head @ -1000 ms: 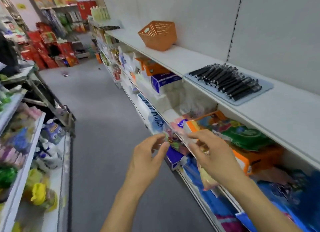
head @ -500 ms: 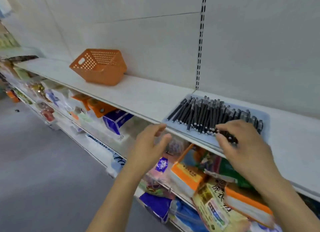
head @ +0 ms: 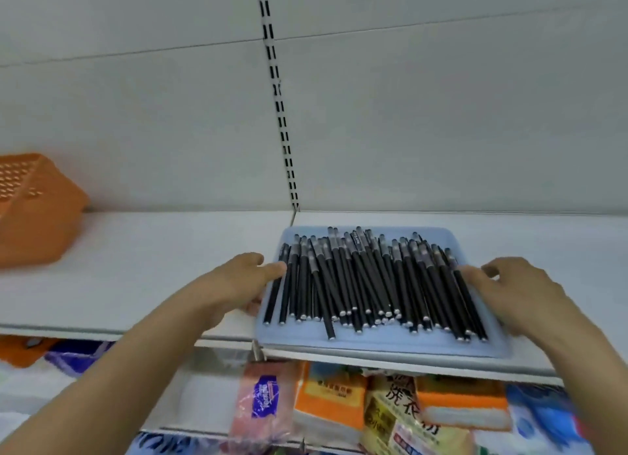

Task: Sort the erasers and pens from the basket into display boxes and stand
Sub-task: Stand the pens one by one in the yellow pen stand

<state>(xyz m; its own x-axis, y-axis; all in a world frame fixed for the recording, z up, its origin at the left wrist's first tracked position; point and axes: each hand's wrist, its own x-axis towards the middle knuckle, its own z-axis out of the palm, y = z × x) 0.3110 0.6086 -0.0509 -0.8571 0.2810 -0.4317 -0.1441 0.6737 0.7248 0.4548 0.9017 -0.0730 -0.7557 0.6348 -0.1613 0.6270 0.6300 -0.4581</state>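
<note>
In the centre of the frame you see the pens [head: 370,281] lying side by side in a heap on a flat tray [head: 384,347]. The tray rests on the shelf [head: 153,278], at its front edge. Your left hand [head: 238,284] is at the left side of the tray, with fingertips touching the leftmost pens. Your right hand [head: 520,291] is at the right side, fingers on the rightmost pens. At the left edge of the frame the basket [head: 30,210] stands on the same shelf, well apart from the tray. Below the shelf, in the lower part of the frame, packaged goods [head: 373,410] stand on a lower shelf.
</note>
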